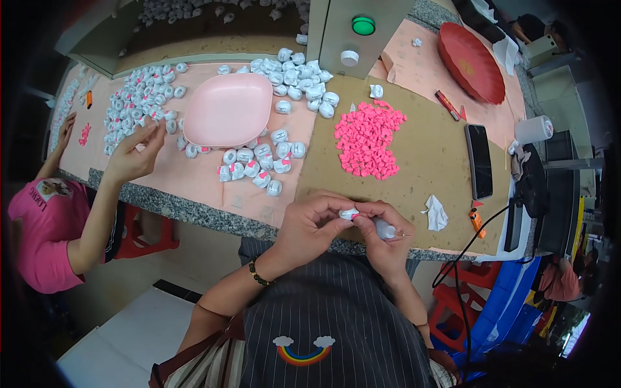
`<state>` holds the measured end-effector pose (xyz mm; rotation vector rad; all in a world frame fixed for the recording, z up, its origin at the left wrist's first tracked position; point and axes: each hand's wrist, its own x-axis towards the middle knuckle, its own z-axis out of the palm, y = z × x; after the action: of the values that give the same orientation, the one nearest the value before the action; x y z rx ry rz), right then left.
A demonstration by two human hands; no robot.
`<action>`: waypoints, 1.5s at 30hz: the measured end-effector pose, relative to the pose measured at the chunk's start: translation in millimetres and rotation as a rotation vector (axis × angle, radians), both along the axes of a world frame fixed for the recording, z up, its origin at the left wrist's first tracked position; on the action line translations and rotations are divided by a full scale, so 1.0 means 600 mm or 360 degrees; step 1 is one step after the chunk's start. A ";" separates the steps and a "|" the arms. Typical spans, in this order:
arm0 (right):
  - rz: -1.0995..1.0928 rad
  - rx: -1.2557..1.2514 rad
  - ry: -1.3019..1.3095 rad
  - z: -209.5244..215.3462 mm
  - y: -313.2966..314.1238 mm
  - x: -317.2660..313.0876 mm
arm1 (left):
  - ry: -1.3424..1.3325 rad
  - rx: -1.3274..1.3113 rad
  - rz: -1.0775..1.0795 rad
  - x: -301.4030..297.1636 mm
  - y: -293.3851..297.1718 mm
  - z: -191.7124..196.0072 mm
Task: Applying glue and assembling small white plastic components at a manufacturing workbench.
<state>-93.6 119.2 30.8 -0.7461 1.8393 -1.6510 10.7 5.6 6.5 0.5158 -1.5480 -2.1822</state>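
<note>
I see the left hand (pixel 307 226) closed to a pinch on a small rounded white piece (pixel 347 213) with a pink bit. Right hand (pixel 383 251) is curled around a small translucent needle-tipped bottle (pixel 385 229), fingertips at that piece. Piece is up over the table's (pixel 220 220) near edge; bright pink heap of small chunks (pixel 370 141) lies beyond.

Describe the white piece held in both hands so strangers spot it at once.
Start at the dark pinstriped apron. Just above it, the left hand and right hand meet, fingers pinching a small white piece. Unlike the loose white pieces beyond, it is held.
</note>
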 end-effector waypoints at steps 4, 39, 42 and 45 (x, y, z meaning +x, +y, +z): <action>-0.0028 -0.0032 -0.0057 -0.009 0.006 -0.003 | -0.0070 -0.0090 -0.0114 0.001 -0.006 -0.004; 0.0172 -0.0189 0.0496 -0.032 -0.005 -0.009 | -0.0396 -0.1572 0.1210 0.096 -0.137 0.027; 0.0224 -0.0052 0.0460 -0.026 -0.007 -0.010 | -0.0510 -0.1887 0.1271 0.103 -0.171 0.014; 0.0245 0.0105 0.0598 -0.009 -0.015 -0.015 | -0.0511 -0.2112 0.1302 0.077 -0.163 0.032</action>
<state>-102.3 110.1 25.2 -1.2024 2.0158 -1.4161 56.7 -92.2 25.5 0.7951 -2.0099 -0.2818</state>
